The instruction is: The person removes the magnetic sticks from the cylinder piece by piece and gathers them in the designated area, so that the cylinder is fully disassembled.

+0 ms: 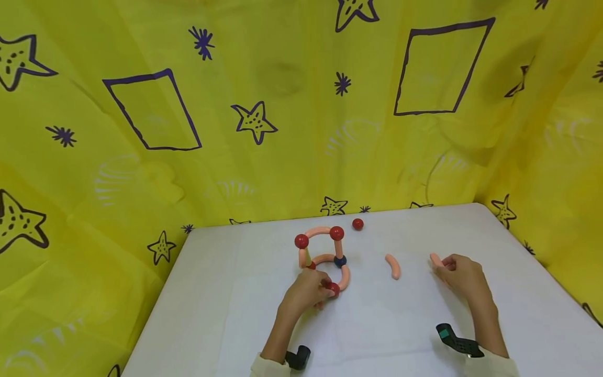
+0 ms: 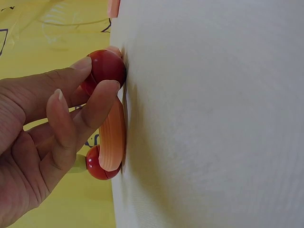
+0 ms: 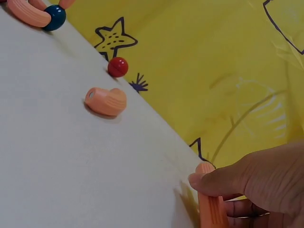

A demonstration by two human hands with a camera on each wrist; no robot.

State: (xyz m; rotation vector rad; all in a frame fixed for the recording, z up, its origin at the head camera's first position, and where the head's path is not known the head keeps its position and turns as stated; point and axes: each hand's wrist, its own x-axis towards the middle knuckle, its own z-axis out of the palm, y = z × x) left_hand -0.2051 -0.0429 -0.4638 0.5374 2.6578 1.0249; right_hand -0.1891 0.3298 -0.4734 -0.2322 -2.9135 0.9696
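A small frame of peach curved rods (image 1: 345,278) and balls stands on the white table, with a blue ball (image 1: 340,261) at one lower corner and red balls (image 1: 336,233) on top. My left hand (image 1: 303,290) pinches the red ball (image 2: 105,71) at its near lower corner between thumb and fingertips. Beside those fingers, a ribbed peach rod (image 2: 112,137) runs along the table in the left wrist view. Over at the right, my right hand (image 1: 465,277) grips a loose peach rod (image 3: 209,206), thumb across its upper part. Part of the frame is hidden behind my left hand.
Between my hands lies another peach curved rod (image 1: 393,267). A loose red ball (image 1: 358,224) sits near the back edge of the table (image 1: 226,293). Behind it hangs a yellow cloth (image 1: 292,173) with drawn stars.
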